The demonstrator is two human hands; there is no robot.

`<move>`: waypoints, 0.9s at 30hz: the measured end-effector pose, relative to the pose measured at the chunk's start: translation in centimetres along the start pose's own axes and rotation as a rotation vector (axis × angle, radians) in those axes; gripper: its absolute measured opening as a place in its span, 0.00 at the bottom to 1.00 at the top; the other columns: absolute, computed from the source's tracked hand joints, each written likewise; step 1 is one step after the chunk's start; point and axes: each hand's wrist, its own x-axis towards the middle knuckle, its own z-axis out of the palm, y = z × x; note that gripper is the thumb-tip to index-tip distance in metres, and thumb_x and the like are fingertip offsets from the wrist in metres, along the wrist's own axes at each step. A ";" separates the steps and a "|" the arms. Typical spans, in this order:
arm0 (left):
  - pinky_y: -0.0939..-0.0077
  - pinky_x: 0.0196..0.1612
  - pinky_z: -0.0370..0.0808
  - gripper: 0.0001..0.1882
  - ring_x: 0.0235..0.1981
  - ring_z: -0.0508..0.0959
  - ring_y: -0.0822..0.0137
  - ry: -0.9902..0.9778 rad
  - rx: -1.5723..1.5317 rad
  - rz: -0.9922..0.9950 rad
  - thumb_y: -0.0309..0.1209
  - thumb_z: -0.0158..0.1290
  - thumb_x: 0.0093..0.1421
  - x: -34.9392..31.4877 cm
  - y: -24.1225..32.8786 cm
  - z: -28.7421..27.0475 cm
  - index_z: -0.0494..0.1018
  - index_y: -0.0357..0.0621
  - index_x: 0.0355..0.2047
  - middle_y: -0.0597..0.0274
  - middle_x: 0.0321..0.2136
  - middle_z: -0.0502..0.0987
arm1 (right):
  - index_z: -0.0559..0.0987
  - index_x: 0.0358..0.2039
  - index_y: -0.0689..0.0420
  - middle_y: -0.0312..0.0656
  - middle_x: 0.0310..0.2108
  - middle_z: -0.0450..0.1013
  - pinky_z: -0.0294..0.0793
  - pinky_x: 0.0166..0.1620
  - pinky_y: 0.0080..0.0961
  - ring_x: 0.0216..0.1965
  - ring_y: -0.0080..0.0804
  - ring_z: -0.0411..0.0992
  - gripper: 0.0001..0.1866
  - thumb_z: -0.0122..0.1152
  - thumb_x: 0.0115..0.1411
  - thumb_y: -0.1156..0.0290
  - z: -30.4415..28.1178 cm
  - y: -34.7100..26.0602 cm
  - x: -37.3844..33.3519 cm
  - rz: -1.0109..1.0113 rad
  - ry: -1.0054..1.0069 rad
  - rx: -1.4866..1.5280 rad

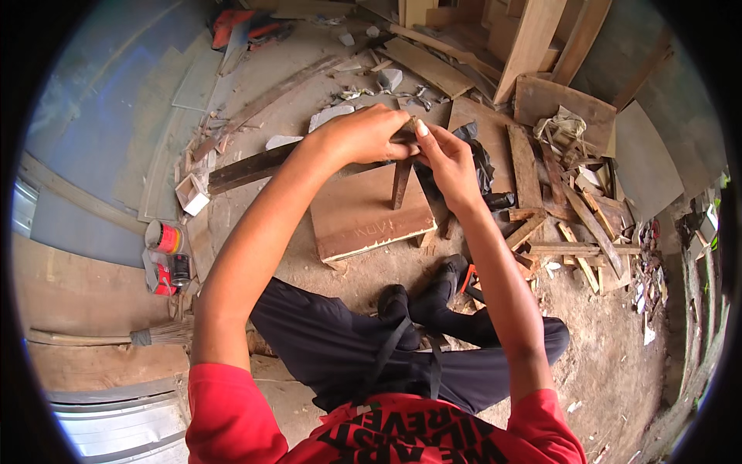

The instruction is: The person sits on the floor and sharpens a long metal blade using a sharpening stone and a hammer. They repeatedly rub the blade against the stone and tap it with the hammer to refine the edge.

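Observation:
A dark wooden bar [255, 168] runs from the left into my left hand [363, 133], whose fingers are wrapped round its end. Close beside it, my right hand [447, 161] is closed at the same end, thumb and fingers pinched against the wood. Whether something small is also between those fingertips is hidden. A short tapered wooden piece [400, 185] points down from the joint beneath my hands. Its lower end appears over a low brown wooden board [371, 216], which has a pale chipped front edge and scratched marks.
Scrap wood [595, 224] and planks [533, 46] lie to the right and far right. Red-and-black cans [164, 237], a small white box [192, 193] and a broom [158, 335] are at the left. Grey rubble [331, 116] lies beyond my hands. My feet [437, 298] are near the board.

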 end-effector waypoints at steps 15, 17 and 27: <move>0.54 0.44 0.74 0.28 0.45 0.78 0.44 -0.024 -0.143 -0.045 0.49 0.62 0.57 -1.2 -1.6 -1.1 0.70 0.41 0.47 0.42 0.41 0.79 | 0.79 0.45 0.65 0.38 0.38 0.78 0.71 0.42 0.20 0.40 0.21 0.73 0.21 0.62 0.66 0.57 0.2 -0.6 1.8 0.074 0.111 -0.046; 0.56 0.46 0.74 0.30 0.47 0.78 0.43 0.033 -0.185 0.002 0.49 0.60 0.60 -1.4 -2.2 -0.2 0.68 0.40 0.52 0.41 0.44 0.79 | 0.78 0.47 0.65 0.38 0.40 0.78 0.71 0.44 0.19 0.41 0.20 0.72 0.20 0.60 0.68 0.59 0.4 -0.9 1.6 0.038 0.119 -0.046; 0.75 0.41 0.73 0.27 0.37 0.77 0.68 0.409 -0.810 0.079 0.48 0.53 0.67 -4.5 -4.7 7.3 0.67 0.38 0.55 0.60 0.39 0.77 | 0.73 0.54 0.66 0.41 0.47 0.75 0.72 0.52 0.23 0.49 0.24 0.73 0.19 0.61 0.67 0.68 -0.3 7.4 -1.2 -0.242 -0.018 -0.120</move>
